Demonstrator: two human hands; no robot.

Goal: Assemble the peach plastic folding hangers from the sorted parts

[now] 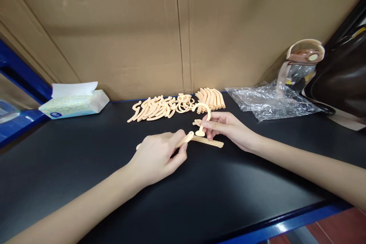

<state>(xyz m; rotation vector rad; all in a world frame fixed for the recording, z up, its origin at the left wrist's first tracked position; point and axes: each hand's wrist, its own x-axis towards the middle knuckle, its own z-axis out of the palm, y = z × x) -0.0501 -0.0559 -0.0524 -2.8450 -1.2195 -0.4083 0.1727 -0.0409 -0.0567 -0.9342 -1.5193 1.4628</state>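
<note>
My left hand point(161, 154) is closed around a cream plastic hanger arm point(187, 139), whose rounded end with a small hole sticks out past the thumb and forefinger. Between the thumb and fingers of my right hand point(221, 127) is a cream hanger hook point(208, 113), upright, its curve at the top and a flat oval foot at the bottom. The foot is close to the arm's end; the two look apart. Beneath both hands another hanger arm point(210, 142) lies on the black table, partly hidden. Behind the hook sits a small cream piece point(196, 122).
At the back lie a loose heap of hanger hooks and parts point(160, 107) and a neat row of hanger arms point(211, 98). A tissue pack point(76, 103) stands left. On the right are clear plastic bags point(271, 101), a bottle point(301, 66) and a dark bag point(343, 72). Cardboard point(128, 38) walls the back.
</note>
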